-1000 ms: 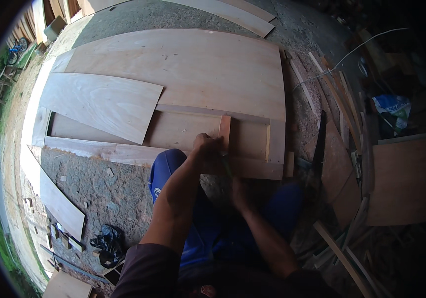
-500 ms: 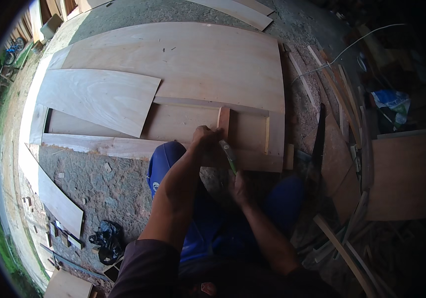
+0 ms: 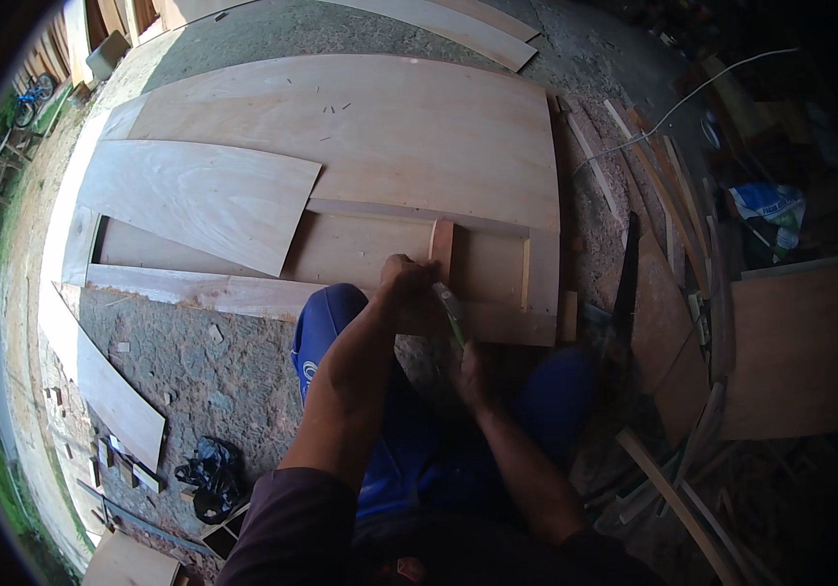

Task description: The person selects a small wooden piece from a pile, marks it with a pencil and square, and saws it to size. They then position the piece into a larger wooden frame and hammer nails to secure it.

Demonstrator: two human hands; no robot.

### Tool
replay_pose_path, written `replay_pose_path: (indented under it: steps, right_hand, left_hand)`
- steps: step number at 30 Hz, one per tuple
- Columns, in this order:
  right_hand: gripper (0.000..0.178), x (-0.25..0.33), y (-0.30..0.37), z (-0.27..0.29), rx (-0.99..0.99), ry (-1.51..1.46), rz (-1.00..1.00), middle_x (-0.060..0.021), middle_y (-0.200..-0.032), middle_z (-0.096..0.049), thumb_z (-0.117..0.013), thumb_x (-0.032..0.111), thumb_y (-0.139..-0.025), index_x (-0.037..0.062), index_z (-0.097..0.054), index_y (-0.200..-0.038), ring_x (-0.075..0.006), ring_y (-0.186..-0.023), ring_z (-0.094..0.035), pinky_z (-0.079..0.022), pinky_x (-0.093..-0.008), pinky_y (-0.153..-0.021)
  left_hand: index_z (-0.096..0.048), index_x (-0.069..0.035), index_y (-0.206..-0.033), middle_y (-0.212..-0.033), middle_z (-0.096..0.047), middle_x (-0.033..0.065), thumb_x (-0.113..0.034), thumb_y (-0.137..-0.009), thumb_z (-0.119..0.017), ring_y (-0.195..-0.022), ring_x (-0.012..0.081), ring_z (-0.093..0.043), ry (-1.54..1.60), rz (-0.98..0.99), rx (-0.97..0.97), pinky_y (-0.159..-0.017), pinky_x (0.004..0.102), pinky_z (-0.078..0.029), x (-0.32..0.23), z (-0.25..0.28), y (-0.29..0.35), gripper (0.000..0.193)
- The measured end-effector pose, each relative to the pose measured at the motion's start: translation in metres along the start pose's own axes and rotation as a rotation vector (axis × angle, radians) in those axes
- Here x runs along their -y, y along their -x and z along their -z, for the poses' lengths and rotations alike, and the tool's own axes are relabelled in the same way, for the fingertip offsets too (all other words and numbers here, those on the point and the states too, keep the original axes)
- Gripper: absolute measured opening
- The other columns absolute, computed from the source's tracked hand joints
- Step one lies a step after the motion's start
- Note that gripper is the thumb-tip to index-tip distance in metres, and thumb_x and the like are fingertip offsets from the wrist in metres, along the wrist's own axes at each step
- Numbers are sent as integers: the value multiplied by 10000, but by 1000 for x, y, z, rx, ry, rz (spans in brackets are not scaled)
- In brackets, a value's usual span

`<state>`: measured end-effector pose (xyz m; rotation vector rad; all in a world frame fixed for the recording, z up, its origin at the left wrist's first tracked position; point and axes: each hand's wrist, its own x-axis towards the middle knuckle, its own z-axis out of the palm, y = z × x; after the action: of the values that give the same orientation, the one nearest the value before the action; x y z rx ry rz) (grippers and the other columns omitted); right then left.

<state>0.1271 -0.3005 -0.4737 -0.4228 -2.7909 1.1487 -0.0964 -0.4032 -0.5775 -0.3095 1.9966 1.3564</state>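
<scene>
My right hand (image 3: 475, 376) is closed around the green handle of a hammer (image 3: 449, 307), whose head sits against the near rail of a wooden frame (image 3: 194, 285). My left hand (image 3: 403, 277) is closed, its fingertips at the near end of a reddish-brown wooden crosspiece (image 3: 443, 249) set across the frame's opening. Whatever those fingers pinch is too small or hidden to make out. Left of my hands, a loose thin plywood piece (image 3: 204, 195) lies slantwise over part of the frame. Beyond it stretches a large pale plywood sheet (image 3: 419, 127).
Small dark slivers (image 3: 331, 109) lie scattered on the large sheet. At right are wood strips (image 3: 668, 186), a dark saw-like blade (image 3: 626, 273), a plastic bag (image 3: 769, 207) and a brown board (image 3: 790, 352). A black bag (image 3: 212, 474) and a pointed plywood offcut (image 3: 106, 381) lie at left.
The slivers on the large sheet have shifted and spread apart. The view has tilted slightly. Both hands stay at the crosspiece, and the hammer head is a little lower against the rail.
</scene>
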Motion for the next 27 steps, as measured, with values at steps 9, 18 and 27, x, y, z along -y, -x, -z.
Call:
replay_pose_path:
  steps: [9,18,27]
  right_hand:
    - [423,-2,-73,22,-148,-105,-57,-285,-905,-659,-512,140,-997,72,-477,-1412,-479,-876,-653,-527,-493,-735]
    - [584,7,-136,38,47,72,6,-344,-1014,-633,-492,83,-987,175,-322,-1538,-490,-945,-637,-523,-508,-764]
    - [569,0,-139,22,-191,-57,301,-321,-1059,-631,-492,102,-983,176,-345,-1527,-495,-899,-634,-510,-540,-720]
  left_hand:
    - [-667,76,-1118,-1098,-701,253,-491,-803,-736,-1046,344,-689,-131,22,24,-919,390,-534,-24,-8,32,652]
    - [-676,38,-1139,-1121,-690,259,-530,-802,-707,-1089,356,-670,-199,19,10,-953,411,-516,-36,-16,48,661]
    - [-691,34,-1075,-1031,-712,250,-524,-814,-702,-995,360,-701,-213,-19,-28,-862,416,-548,-29,-15,44,616]
